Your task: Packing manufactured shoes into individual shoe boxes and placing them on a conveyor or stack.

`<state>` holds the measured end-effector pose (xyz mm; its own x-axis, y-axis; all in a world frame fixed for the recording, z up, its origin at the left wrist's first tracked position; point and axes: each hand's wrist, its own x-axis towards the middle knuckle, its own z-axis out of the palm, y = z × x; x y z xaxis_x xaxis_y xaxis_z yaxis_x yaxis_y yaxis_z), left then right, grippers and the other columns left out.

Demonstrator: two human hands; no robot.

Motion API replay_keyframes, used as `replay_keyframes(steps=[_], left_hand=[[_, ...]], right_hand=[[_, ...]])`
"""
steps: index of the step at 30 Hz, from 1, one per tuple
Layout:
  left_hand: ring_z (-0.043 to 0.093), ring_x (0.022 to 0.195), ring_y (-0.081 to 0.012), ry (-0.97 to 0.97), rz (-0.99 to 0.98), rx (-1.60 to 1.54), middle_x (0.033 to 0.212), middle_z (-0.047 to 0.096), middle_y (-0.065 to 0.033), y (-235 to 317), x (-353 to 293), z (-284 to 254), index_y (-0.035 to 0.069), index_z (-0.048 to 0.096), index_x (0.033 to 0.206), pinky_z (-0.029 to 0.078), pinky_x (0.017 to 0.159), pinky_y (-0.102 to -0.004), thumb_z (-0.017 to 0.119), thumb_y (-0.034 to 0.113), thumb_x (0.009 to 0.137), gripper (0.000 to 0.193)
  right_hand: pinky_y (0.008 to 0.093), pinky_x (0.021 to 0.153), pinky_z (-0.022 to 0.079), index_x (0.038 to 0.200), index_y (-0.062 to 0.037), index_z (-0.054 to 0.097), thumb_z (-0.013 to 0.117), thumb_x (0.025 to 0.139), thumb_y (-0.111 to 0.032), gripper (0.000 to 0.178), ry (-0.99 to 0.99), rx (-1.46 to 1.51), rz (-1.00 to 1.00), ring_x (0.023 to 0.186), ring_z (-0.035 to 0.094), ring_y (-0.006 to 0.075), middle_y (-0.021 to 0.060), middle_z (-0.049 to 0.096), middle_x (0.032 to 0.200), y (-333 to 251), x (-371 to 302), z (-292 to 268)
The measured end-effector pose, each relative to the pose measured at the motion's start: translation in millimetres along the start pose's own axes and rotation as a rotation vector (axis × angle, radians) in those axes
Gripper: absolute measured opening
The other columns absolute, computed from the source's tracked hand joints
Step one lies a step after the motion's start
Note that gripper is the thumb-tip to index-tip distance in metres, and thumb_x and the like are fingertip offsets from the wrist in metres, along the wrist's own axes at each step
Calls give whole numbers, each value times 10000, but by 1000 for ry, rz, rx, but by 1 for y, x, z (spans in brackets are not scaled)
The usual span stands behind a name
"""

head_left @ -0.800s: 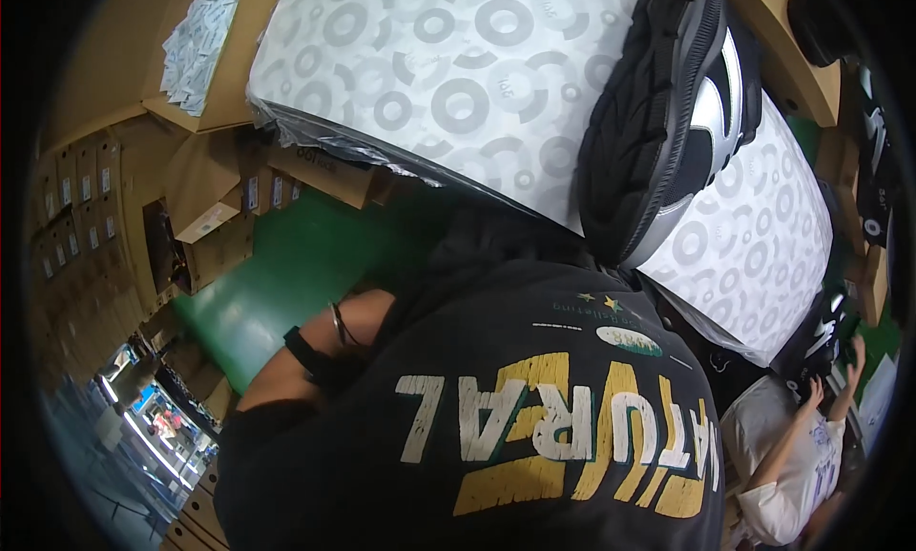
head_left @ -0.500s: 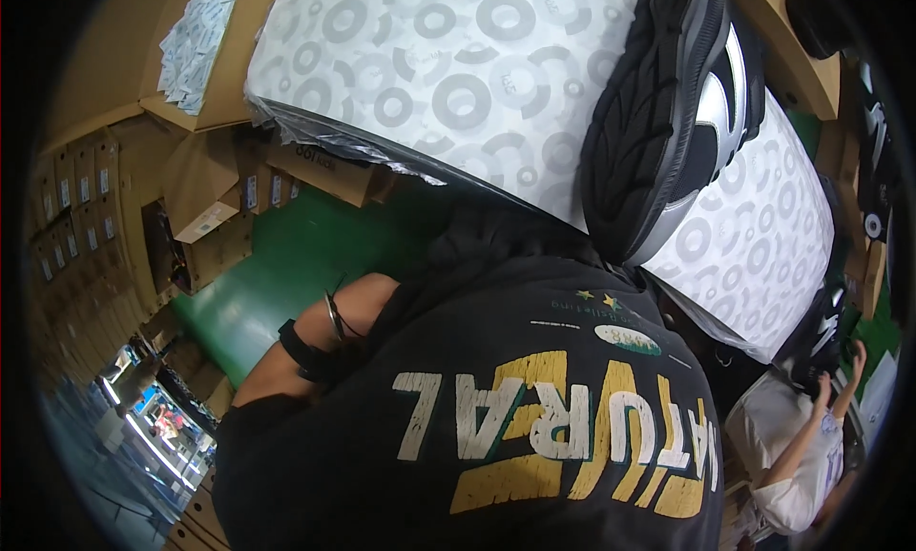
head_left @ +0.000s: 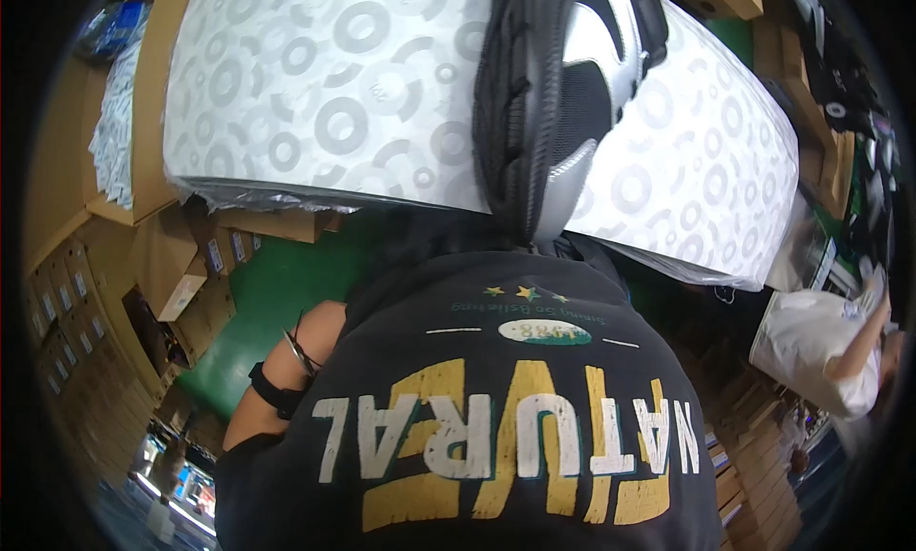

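Note:
A black and silver sneaker (head_left: 563, 103) lies on its side on a stack of white wrapping paper (head_left: 324, 93) printed with grey rings. The paper stack sits just beyond my chest. My dark printed T-shirt (head_left: 496, 417) fills the lower middle of the picture. My left forearm (head_left: 286, 370) shows at the shirt's left edge, with a black band and thin bracelets on the wrist. The left hand itself is hidden by the shirt. My right arm and hand are out of sight.
Brown cardboard boxes (head_left: 172, 274) are stacked at the left beside a green floor (head_left: 258, 303). A cardboard tray of small packets (head_left: 114, 131) stands at the far left. Another person in a white top (head_left: 821, 341) stands at the right, near more boxes and dark shoes (head_left: 840, 83).
The view has swung left, so the sneaker and paper now sit more to the centre. My left forearm stays beside my shirt.

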<state>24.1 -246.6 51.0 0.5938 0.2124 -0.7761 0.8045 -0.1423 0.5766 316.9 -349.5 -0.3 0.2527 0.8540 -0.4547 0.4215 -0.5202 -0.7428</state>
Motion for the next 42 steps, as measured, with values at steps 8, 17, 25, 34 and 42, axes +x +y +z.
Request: replay_keyframes(steps=[8,17,25,34,42], left_hand=[[566,855,-236,588,175,-374,961,581,-122,-4,40,-46,30,569,1000,443,739,-301,519,45,768,237],[538,889,-204,-5,217,-206,964,574,-93,-6,30,-63,31,562,978,420,761,-285,556,76,761,221],[551,615,-246,1564,-99,110,674,594,-115,-20,25,-173,33,628,824,439,579,-322,571,163,760,156],[557,743,-275,1531,-462,597,721,611,-90,-98,61,-164,104,653,779,441,680,-376,573,164,721,115],[560,583,-178,1686,84,-97,655,599,-97,-48,44,-186,33,633,768,449,562,-279,571,34,659,126]], right_hand=[[267,562,408,800,-24,549,569,686,-63,122,132,-141,111,617,530,190,91,530,713,21,-92,-30],[227,537,391,755,3,559,572,691,-11,67,-239,501,402,560,473,107,51,517,612,22,-84,-65],[223,640,400,772,25,547,556,725,-47,86,372,173,-269,673,506,107,65,555,729,-65,31,-120],[254,657,441,1135,3,468,657,712,-241,524,510,336,-328,712,547,170,115,582,834,-102,175,-76],[284,726,451,1057,23,516,671,691,-157,437,654,-179,-311,822,570,191,103,575,839,-100,165,-109]])
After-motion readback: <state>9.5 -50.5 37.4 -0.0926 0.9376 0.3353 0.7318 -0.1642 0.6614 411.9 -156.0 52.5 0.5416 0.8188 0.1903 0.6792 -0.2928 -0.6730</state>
